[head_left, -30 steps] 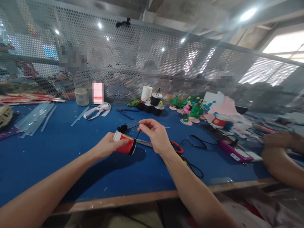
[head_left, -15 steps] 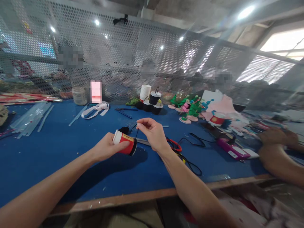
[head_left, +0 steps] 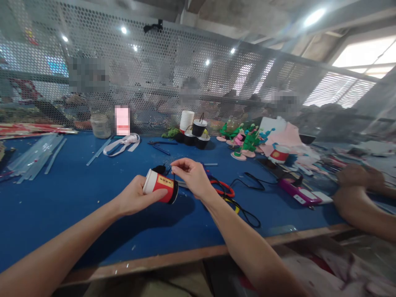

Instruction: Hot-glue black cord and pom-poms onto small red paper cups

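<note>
Left hand (head_left: 136, 199) gripped a small red paper cup (head_left: 161, 187), fingers wrapped round its body, thumb along the near side. Cup lay tilted on its side above the blue table (head_left: 77, 198), white rim toward the left, black base toward the right fingers. Right hand (head_left: 192, 176) was closed in a pinch; thumb and forefinger held a thin black wire (head_left: 173, 178) that ran down to the cup's black base. A black clump (head_left: 159, 168) sat just beyond the cup. Red-handled scissors (head_left: 221, 189) lay just behind the right wrist, touching black cords (head_left: 247, 214). Another person's hands (head_left: 355, 185) rested well apart, far right of the fingers.
</note>
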The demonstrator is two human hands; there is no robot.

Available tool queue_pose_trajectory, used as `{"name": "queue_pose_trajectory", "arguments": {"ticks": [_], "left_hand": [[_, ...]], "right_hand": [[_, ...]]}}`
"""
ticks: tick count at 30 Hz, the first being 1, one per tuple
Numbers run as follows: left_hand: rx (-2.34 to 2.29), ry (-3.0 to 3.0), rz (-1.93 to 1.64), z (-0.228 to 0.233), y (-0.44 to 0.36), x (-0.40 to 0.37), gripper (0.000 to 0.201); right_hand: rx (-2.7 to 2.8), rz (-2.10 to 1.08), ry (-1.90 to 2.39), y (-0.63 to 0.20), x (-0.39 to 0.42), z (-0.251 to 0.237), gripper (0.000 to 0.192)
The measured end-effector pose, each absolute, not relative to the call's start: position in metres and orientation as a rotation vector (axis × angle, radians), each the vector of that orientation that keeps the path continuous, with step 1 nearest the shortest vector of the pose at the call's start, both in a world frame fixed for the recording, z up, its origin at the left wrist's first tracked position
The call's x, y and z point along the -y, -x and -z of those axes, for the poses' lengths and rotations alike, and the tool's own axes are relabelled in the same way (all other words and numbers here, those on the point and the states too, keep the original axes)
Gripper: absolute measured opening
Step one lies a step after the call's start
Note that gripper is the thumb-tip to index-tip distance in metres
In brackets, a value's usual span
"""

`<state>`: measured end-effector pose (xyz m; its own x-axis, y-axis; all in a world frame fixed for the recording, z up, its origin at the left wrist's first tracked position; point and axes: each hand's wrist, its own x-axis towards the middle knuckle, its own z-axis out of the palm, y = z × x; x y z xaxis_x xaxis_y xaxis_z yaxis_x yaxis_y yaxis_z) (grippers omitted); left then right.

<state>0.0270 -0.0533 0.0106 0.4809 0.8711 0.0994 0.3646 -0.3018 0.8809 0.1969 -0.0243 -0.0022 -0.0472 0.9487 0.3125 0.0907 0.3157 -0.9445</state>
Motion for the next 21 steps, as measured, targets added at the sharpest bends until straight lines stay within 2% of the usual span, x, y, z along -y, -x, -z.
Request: {"name": "queue_pose_trajectory", "arguments": {"ticks": [21], "left_hand": [[-1.019,-1.775,-0.849,-0.0080,-0.0247,0.0505,0.029]], "right_hand": [[1.353,-1.208,1.056,-0.1932,0.0242,0.0042,0.011]]}}
